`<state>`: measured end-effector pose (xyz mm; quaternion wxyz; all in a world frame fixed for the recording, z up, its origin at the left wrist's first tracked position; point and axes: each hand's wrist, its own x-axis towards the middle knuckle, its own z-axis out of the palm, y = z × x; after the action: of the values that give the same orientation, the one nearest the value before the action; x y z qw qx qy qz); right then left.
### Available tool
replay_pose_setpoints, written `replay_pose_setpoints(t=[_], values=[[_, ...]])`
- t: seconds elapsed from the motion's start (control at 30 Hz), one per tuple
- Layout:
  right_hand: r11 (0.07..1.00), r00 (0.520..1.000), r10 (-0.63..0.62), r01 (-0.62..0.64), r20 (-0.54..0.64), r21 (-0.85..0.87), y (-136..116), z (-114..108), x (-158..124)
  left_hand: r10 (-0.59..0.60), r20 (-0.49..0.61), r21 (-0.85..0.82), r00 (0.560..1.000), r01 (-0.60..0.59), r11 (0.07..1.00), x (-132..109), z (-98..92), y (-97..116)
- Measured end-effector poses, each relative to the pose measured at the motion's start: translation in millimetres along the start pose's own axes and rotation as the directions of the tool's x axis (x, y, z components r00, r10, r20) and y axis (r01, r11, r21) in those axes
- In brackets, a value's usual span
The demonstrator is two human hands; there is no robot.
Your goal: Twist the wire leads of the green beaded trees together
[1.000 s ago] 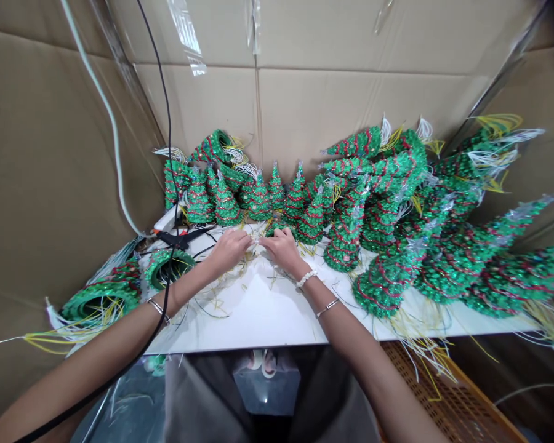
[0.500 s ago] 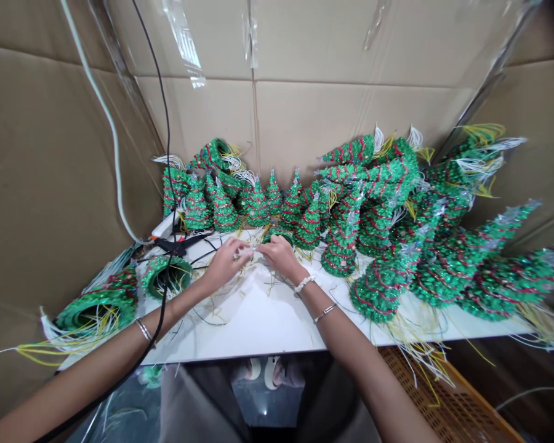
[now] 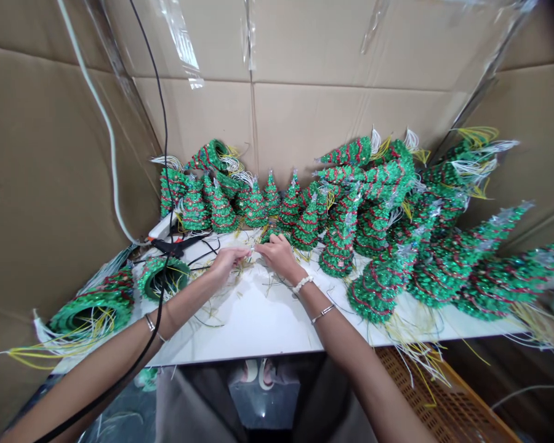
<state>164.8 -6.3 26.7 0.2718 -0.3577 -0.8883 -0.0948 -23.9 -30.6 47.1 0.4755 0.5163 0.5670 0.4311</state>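
My left hand (image 3: 228,260) and my right hand (image 3: 277,253) meet at the far middle of a white tabletop (image 3: 277,320). Both pinch a small pale piece with thin wires (image 3: 252,251) between their fingertips; I cannot make out what it is. Loose yellow and white wire ends lie scattered under the hands. Just behind my right hand stands a row of small green tinsel cone trees (image 3: 258,206) with red bead spirals.
Bigger tinsel trees (image 3: 420,246) lie piled across the right half. Cones on their side (image 3: 96,304) lie at the left edge. A black tool with cords (image 3: 173,246) rests at the back left. Cardboard walls (image 3: 327,104) close in the table. An orange crate (image 3: 447,400) sits below right.
The view has shifted slightly. My left hand has turned from knuckles up to a fingertip pinch; both hands stay together at the same spot.
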Motion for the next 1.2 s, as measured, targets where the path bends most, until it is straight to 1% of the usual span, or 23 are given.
replay_pose_setpoints(t=[0.03, 0.07, 0.1, 0.13, 0.2, 0.23, 0.27, 0.33, 0.4, 0.5, 0.57, 0.67, 0.73, 0.77, 0.83, 0.9, 0.93, 1.0, 1.07, 1.1, 1.13, 1.17, 1.2], values=[[1.0, 1.0, 0.002, -0.002, 0.0, 0.0, 0, -2, 0, -0.125, 0.053, -0.125, 0.991, 0.131, 0.984, 2, 0.6, 1], [1.0, 1.0, 0.011, -0.011, 0.001, 0.0, 0, -3, 0, -0.198, 0.114, -0.206, 0.973, 0.218, 0.954, 4, 0.2, 1], [1.0, 1.0, 0.024, -0.024, 0.003, 0.001, -1, -4, 1, -0.223, 0.163, -0.244, 0.961, 0.258, 0.935, 5, -0.8, 2], [0.999, 0.999, 0.038, -0.038, 0.004, 0.003, -1, -6, 1, -0.205, 0.187, -0.241, 0.961, 0.247, 0.939, 5, -2.5, 2], [0.998, 0.998, 0.067, -0.067, -0.001, 0.006, -2, -7, 1, -0.053, 0.149, -0.116, 0.987, 0.071, 0.991, 5, -7.0, 3], [0.997, 0.997, 0.08, -0.08, -0.009, 0.009, -2, -8, 1, 0.079, 0.108, -0.001, 0.991, -0.079, 0.997, 4, -9.5, 4], [0.996, 0.996, 0.092, -0.091, -0.018, 0.013, -2, -8, 1, 0.233, 0.077, 0.134, 0.969, -0.241, 0.961, 2, -12.1, 4], [0.993, 0.993, 0.113, -0.112, -0.035, 0.026, -3, -9, 1, 0.506, 0.108, 0.392, 0.855, -0.505, 0.769, -1, -16.7, 5], [0.991, 0.991, 0.129, -0.127, -0.045, 0.04, -3, -10, 1, 0.664, 0.21, 0.576, 0.718, -0.64, 0.509, -3, -20.1, 7], [0.989, 0.989, 0.142, -0.14, -0.044, 0.056, -4, -11, 2, 0.764, 0.322, 0.747, 0.559, -0.646, 0.157, -5, -23.0, 9], [0.988, 0.989, 0.145, -0.142, -0.041, 0.066, -4, -12, 2, 0.798, 0.379, 0.793, 0.469, -0.609, -0.019, -4, -24.7, 12], [0.987, 0.989, 0.143, -0.14, -0.041, 0.08, -3, -12, 2, 0.802, 0.486, 0.767, 0.349, -0.61, -0.199, 0, -27.8, 17], [0.987, 0.989, 0.145, -0.142, -0.038, 0.082, -3, -12, 2, 0.797, 0.52, 0.742, 0.307, -0.625, -0.243, 2, -29.4, 20], [0.986, 0.988, 0.147, -0.144, -0.036, 0.079, -3, -12, 2, 0.798, 0.519, 0.738, 0.305, -0.632, -0.238, 3, -29.6, 21], [0.987, 0.989, 0.145, -0.142, -0.033, 0.07, -3, -12, 2, 0.801, 0.493, 0.733, 0.339, -0.658, -0.173, 2, -28.5, 21], [0.989, 0.99, 0.135, -0.133, -0.034, 0.065, -4, -12, 2, 0.798, 0.436, 0.712, 0.416, -0.702, -0.023, 1, -24.8, 19], [0.99, 0.991, 0.129, -0.127, -0.035, 0.064, -4, -13, 1, 0.794, 0.384, 0.688, 0.472, -0.719, 0.095, -1, -21.8, 17], [0.991, 0.992, 0.121, -0.119, -0.036, 0.061, -3, -14, 1, 0.751, 0.229, 0.581, 0.62, -0.706, 0.405, -3, -14.1, 12], [0.992, 0.993, 0.115, -0.113, -0.032, 0.052, -2, -16, 1, 0.603, 0.067, 0.368, 0.795, -0.582, 0.726, -5, -5.3, 6], [0.993, 0.994, 0.11, -0.109, -0.027, 0.046, -2, -17, 1, 0.49, 0.01, 0.235, 0.872, -0.478, 0.846, -5, -1.0, 3], [0.994, 0.994, 0.105, -0.104, -0.024, 0.04, -2, -17, 1, 0.364, -0.025, 0.099, 0.931, -0.36, 0.928, -6, 2.9, 2], [0.995, 0.995, 0.097, -0.096, -0.022, 0.036, -1, -18, 1, 0.238, -0.028, -0.034, 0.971, -0.239, 0.971, -6, 6.2, 1], [0.996, 0.996, 0.09, -0.089, -0.022, 0.032, -1, -18, 1, 0.12, -0.007, -0.157, 0.993, -0.119, 0.98, -6, 8.7, 1]])
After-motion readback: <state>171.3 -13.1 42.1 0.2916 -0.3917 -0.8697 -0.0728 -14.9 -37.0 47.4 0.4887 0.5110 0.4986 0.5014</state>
